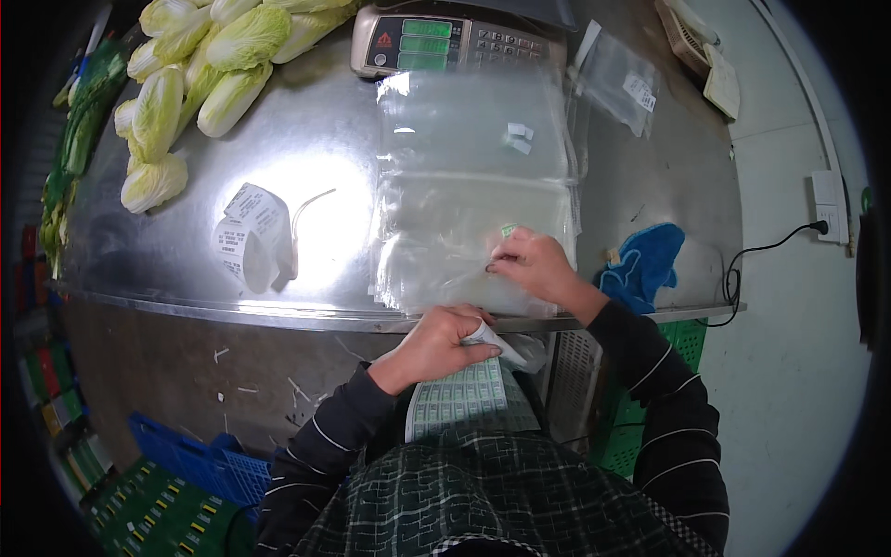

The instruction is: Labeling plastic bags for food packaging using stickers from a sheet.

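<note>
A stack of clear plastic bags [473,204] lies on the metal table in front of me, reaching to its near edge. Over the lower part of the stack, my right hand [531,265] pinches a small green sticker [509,230] between its fingers. My left hand [445,342] is closed on the curled upper end of a sheet of green printed stickers [459,401], which hangs over my lap below the table edge. Small white labels [520,138] sit on the upper part of the bag stack.
Napa cabbages [158,111] are heaped at the far left, beside a weighing scale [459,42]. A curled strip of printed labels [251,237] stands left of the bags. A blue cloth [640,267] and a labelled bag [617,79] lie to the right. Blue [204,455] and green crates stand below.
</note>
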Motion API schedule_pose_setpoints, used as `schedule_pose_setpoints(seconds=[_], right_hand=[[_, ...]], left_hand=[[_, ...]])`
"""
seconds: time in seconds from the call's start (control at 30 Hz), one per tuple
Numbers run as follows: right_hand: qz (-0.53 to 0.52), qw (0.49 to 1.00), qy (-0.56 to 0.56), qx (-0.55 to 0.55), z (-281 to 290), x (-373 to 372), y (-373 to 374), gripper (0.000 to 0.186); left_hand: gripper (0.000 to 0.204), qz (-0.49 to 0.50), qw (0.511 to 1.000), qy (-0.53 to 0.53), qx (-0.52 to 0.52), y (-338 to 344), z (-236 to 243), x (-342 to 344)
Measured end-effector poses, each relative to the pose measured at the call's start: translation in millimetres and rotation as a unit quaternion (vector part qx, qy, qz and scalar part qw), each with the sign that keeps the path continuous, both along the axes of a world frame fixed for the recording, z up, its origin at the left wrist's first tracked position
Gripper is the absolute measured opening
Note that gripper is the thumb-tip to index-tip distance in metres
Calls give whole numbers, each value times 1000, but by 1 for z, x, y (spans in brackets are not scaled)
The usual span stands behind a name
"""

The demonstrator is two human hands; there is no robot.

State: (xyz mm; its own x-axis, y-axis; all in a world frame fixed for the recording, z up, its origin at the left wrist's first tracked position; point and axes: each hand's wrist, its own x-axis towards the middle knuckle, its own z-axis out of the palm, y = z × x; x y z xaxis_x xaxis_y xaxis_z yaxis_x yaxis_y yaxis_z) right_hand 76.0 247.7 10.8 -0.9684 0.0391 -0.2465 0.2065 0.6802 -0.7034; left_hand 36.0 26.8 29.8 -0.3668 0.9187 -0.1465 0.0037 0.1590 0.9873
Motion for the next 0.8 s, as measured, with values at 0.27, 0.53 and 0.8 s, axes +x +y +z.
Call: schedule_pose_setpoints(seconds=[0.27,0.53,0.8], right_hand=[[81,993,-35,-75,7,-11,21,21],[132,991,-5,3,7,-12,20,19],[-39,990,-99,-88,39,-35,34,15]], left_hand=[[15,31,997,43,50,7,10,-3],[22,96,968,220,78,23,-1,-10],[28,136,982,109,-67,16,-28,-6]])
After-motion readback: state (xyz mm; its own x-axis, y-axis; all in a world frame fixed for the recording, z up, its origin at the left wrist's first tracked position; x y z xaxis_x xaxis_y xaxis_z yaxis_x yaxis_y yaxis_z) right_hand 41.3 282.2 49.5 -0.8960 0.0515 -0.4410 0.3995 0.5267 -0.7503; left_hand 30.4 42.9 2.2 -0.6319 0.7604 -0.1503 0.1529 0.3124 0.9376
